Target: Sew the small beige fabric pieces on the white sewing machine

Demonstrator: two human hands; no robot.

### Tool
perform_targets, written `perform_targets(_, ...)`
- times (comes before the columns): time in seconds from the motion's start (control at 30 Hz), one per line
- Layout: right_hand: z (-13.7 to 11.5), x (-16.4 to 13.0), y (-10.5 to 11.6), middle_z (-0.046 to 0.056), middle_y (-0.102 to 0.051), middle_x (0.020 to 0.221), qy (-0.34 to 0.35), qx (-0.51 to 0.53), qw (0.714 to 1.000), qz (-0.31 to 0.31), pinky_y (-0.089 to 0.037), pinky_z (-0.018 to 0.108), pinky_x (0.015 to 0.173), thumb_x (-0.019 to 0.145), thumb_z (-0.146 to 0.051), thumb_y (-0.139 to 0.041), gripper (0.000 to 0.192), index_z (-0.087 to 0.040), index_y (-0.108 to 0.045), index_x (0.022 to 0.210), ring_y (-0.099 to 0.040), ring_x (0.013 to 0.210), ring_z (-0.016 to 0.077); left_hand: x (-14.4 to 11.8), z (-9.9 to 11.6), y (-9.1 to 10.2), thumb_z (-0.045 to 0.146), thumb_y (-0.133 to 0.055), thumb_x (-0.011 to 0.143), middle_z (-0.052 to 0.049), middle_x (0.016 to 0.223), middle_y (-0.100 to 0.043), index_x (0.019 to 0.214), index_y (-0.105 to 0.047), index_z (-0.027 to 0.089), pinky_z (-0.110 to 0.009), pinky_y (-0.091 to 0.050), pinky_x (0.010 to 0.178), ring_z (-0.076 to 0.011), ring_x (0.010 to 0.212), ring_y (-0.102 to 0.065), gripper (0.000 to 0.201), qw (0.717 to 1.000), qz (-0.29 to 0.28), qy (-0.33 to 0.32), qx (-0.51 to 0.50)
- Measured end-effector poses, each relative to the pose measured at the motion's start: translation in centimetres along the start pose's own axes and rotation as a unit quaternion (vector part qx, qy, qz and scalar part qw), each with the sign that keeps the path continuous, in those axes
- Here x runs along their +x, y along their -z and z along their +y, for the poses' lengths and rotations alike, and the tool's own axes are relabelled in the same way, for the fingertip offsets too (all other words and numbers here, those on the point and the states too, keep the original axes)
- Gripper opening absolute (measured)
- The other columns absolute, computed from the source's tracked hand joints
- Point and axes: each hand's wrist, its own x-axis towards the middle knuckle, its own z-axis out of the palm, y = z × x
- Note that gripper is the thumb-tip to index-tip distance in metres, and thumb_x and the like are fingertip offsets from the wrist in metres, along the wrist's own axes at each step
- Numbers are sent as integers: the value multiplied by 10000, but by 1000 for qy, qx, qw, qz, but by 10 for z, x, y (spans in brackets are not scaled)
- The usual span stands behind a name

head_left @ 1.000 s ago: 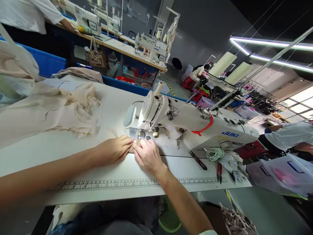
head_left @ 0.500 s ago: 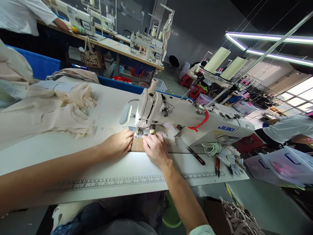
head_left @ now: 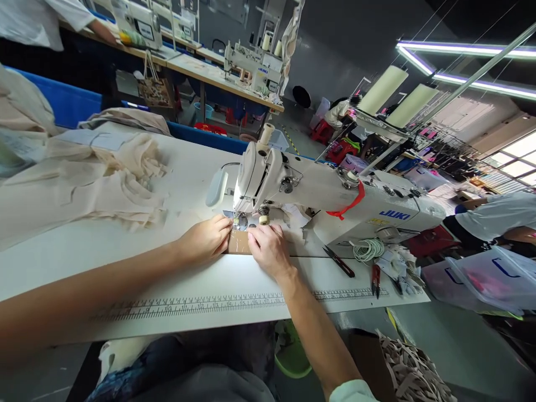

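While the left hand (head_left: 205, 239) lies flat on the desk (head_left: 125, 262), fingers together at the tan piece's (head_left: 238, 243) 9 o'clock edge, the right hand (head_left: 268, 249) pins its 3 o'clock edge. Piece sits at the presser foot (head_left: 239, 221) of the sewing machine (head_left: 318, 201), 12 o'clock. Step: feeding; next likely calls for even guiding.

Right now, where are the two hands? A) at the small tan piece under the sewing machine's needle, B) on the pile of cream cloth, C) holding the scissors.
A: the left hand and right hand press on the tan piece by the sewing machine.
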Motion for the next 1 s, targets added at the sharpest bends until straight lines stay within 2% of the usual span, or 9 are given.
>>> perform_targets(0.2, 11, 28, 1, 61, -716, 795, -125, 60, 990, -26, -345, 309, 705, 1089, -306, -467, 368, -191, -658, 797, -613, 729, 180, 2, -2, 5, 108, -459, 987, -176, 1116, -713, 1045, -726, 103, -369, -615, 839, -269, 974, -649, 273, 1000, -10, -22, 18)
perform_targets(0.3, 15, 37, 3, 30, -692, 722, -170, 91, 980, -52, -337, 283, 654, 1077, -290, -481, 355, -205, -641, 771, -610, 676, 163, 3, -2, 8, 107, -448, 988, -167, 1102, -713, 1011, -726, 109, -364, -610, 811, -266, 953, -646, 279, 999, -10, -28, 28)
perform_targets(0.37, 15, 36, 4, 23, -698, 723, -181, 97, 978, -44, -343, 269, 655, 1060, -287, -523, 315, -204, -639, 780, -626, 685, 156, 2, -2, 8, 106, -456, 981, -155, 1096, -712, 1017, -727, 119, -356, -603, 811, -262, 954, -641, 274, 999, -8, -31, 31)
perform_targets(0.53, 8, 21, 4, 31, -739, 798, -167, 95, 981, 7, -362, 258, 743, 1055, -296, -563, 222, -192, -650, 879, -673, 780, 154, 1, -4, 4, 120, -466, 981, -133, 1073, -702, 988, -726, 152, -352, -576, 821, -258, 964, -634, 262, 999, -11, -25, 28)
perform_targets(0.67, 2, 22, 0, 37, -768, 845, -161, 61, 985, -16, -346, 275, 768, 1056, -271, -558, 255, -195, -637, 825, -688, 812, 161, 0, -8, 1, 149, -412, 1018, -134, 1113, -703, 1045, -715, 139, -340, -572, 816, -255, 990, -634, 304, 999, -18, -20, 30)
perform_targets(0.83, 6, 29, -6, 49, -765, 786, -184, 6, 982, -27, -337, 293, 751, 1045, -256, -578, 306, -194, -635, 751, -674, 743, 165, 4, -14, -2, 155, -380, 1029, -149, 1155, -696, 1081, -708, 116, -353, -575, 889, -271, 1057, -632, 335, 999, -31, -16, 23)
perform_targets(1.0, 9, 13, -3, 48, -712, 644, -101, 17, 993, 56, -373, 290, 715, 1087, -318, -463, 435, -196, -647, 711, -647, 617, 159, 14, 0, 3, 110, -463, 962, -179, 1126, -695, 941, -703, 102, -384, -579, 881, -287, 1016, -646, 240, 995, -84, 52, -18)
